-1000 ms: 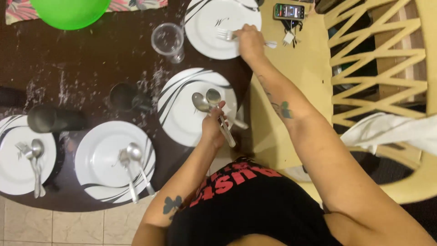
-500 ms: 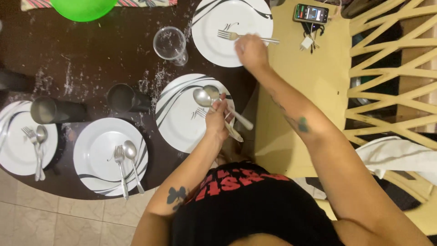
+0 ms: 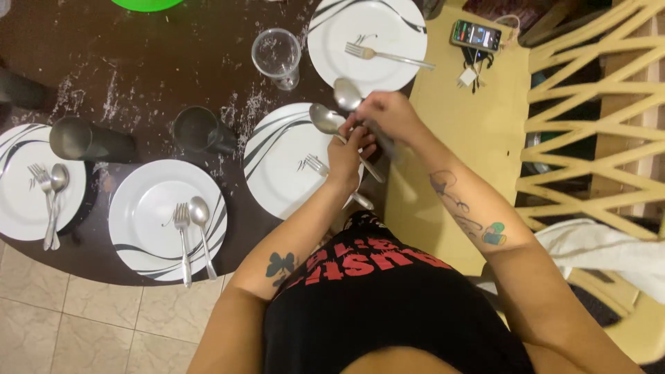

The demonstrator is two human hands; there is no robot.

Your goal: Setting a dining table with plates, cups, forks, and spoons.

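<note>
Two hands meet above the near plate (image 3: pixel 277 173): the left hand (image 3: pixel 348 154) pinches one spoon (image 3: pixel 327 119) and a fork (image 3: pixel 315 165), the right hand (image 3: pixel 389 115) pinches another spoon (image 3: pixel 346 93) just past its fingertips, best pulled free slowly.

white black-swirled plate (image 3: pixel 277 173), dark brown table (image 3: pixel 138 76)

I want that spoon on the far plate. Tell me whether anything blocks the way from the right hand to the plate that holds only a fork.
Nothing visible blocks it. The right hand grips a spoon just short of the far plate, whose fork lies across the middle.
</note>
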